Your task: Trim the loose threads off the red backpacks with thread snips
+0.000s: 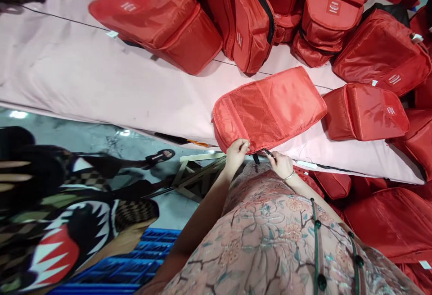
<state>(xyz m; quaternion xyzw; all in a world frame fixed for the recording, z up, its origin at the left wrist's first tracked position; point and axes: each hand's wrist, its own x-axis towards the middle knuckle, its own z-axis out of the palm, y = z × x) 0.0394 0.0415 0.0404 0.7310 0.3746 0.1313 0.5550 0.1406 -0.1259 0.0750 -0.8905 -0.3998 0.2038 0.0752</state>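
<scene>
A flat red bag (270, 108) with a mesh panel lies at the near edge of the pink-covered table (101, 83). My left hand (236, 151) pinches the bag's near edge, fingers closed on the fabric. My right hand (280, 163), with a bracelet on the wrist, is closed on a small black zipper pull or strap (267, 153) at the same edge. Both hands sit close together just below the bag.
Several filled red bags (162, 24) are piled across the back and right of the table, more red bags (388, 223) lie lower right. Another person (67, 223) in a patterned shirt is at left, above a blue crate (135, 263). A wooden frame (195, 173) stands below the table edge.
</scene>
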